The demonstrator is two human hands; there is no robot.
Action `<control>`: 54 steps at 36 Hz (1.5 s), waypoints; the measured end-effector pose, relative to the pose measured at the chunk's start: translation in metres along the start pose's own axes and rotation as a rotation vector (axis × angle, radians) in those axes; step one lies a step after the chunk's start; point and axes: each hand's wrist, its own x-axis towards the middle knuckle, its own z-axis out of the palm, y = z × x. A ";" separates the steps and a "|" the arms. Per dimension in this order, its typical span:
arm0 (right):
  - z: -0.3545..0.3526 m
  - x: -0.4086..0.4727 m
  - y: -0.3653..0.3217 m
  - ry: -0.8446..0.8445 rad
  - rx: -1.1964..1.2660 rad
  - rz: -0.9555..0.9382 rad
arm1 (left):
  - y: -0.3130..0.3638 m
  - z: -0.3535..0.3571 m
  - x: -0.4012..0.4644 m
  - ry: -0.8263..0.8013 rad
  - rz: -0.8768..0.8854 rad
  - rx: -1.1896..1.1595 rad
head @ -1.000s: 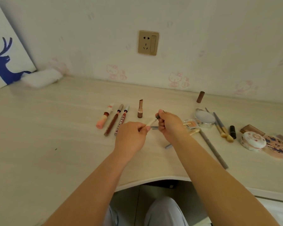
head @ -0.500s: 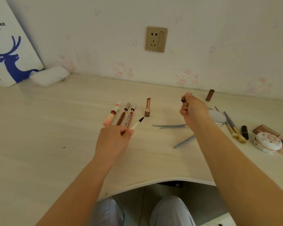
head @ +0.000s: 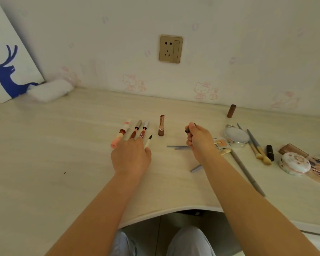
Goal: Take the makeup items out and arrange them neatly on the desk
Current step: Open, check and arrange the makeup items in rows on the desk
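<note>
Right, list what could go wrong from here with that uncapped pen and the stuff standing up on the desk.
1. The left hand is holding the uncapped liner pen with its dark tip bare and low over the desk; it could mark the wood or the two lip pencils beside it.
2. The upright lipstick stands just past that tip; a nudge may topple it.
3. The right hand pinches the small dark cap, which could drop and roll.

Non-task stuff: gold wall socket (head: pixel 171 48) with switch, on the wall straight above the gap between the two grips. White board with blue deer print (head: pixel 6 71) leans on the wall far left of the left grip. White fluffy cloth (head: pixel 49 90) just beside its base. Pink cat stickers (head: pixel 205 91) on the wallpaper. Tiny dark speck (head: pixel 64 172) on the surface, left of the left grip.
</note>
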 end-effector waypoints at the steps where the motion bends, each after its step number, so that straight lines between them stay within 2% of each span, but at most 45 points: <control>1: -0.002 0.002 0.001 0.005 -0.037 -0.012 | 0.001 0.001 0.002 0.005 0.003 0.008; 8: -0.006 0.015 0.008 0.012 -0.320 -0.119 | 0.007 0.017 0.022 0.013 -0.001 0.158; 14: -0.018 0.029 0.000 0.032 -0.534 -0.227 | 0.014 0.021 0.031 0.004 -0.025 0.146; 23: -0.053 0.070 -0.014 0.107 -0.806 -0.283 | 0.023 0.033 0.045 0.030 -0.098 0.119; 28: -0.080 0.100 -0.026 0.189 -0.864 -0.233 | 0.026 0.038 0.051 0.052 -0.127 0.104; 33: -0.112 0.129 -0.030 0.272 -1.033 -0.142 | 0.025 0.043 0.053 0.059 -0.156 0.084; 38: -0.121 0.151 -0.026 0.270 -1.080 -0.058 | 0.025 0.046 0.056 0.075 -0.168 0.128; 54: -0.122 0.174 -0.020 0.326 -1.128 -0.018 | 0.027 0.045 0.055 0.068 -0.193 0.130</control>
